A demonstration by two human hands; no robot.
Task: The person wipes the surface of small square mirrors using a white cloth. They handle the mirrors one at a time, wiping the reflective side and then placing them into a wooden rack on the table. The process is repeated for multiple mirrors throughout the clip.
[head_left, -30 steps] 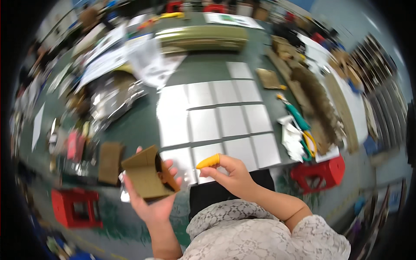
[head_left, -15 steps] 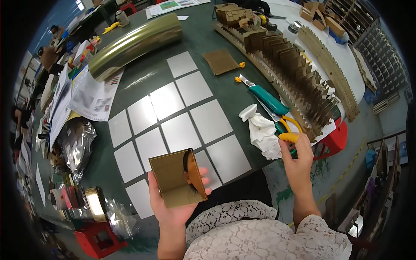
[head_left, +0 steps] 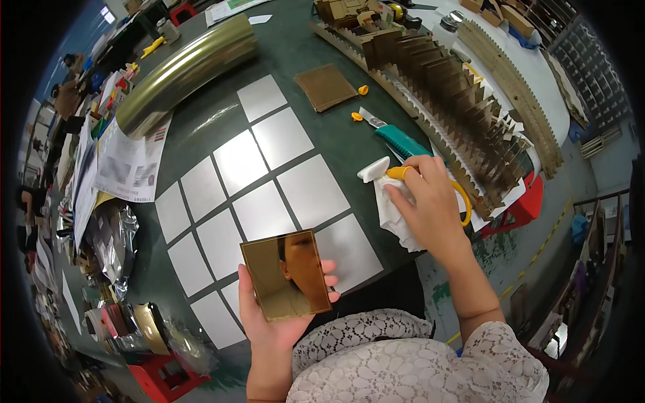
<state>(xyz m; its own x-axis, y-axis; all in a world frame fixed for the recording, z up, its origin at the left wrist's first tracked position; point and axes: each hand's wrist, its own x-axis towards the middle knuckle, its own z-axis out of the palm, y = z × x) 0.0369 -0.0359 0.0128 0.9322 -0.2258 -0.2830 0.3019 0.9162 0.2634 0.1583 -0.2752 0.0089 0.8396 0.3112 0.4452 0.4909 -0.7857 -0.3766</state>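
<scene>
A square gold-tinted mirror tile (head_left: 285, 275) lies in my left hand (head_left: 259, 316), its reflective face up, thumb along one side and fingertips along the other. My right hand (head_left: 433, 208) is over a crumpled white cloth (head_left: 396, 225), thumb and index finger apart with cloth showing between them. A yellow finger cot (head_left: 398, 172) covers that index finger. Just beyond are a teal utility knife (head_left: 403, 142) and yellow-handled scissors (head_left: 463, 201), partly hidden by the hand. Several pale square tiles (head_left: 279, 138) lie in rows on the dark green table (head_left: 208, 131).
Brown square tiles (head_left: 326, 87) lie stacked near two yellow finger cots (head_left: 357, 117). At the right, a notched rack (head_left: 437, 87) holds many upright brown pieces. A gold film roll (head_left: 191, 74) and papers (head_left: 127, 164) occupy the left. A red stool (head_left: 161, 377) is below.
My right hand has moved left and away from me, from beside the scissors to over the white cloth. The mirror tile has tilted slightly in my left hand. The view has shifted.
</scene>
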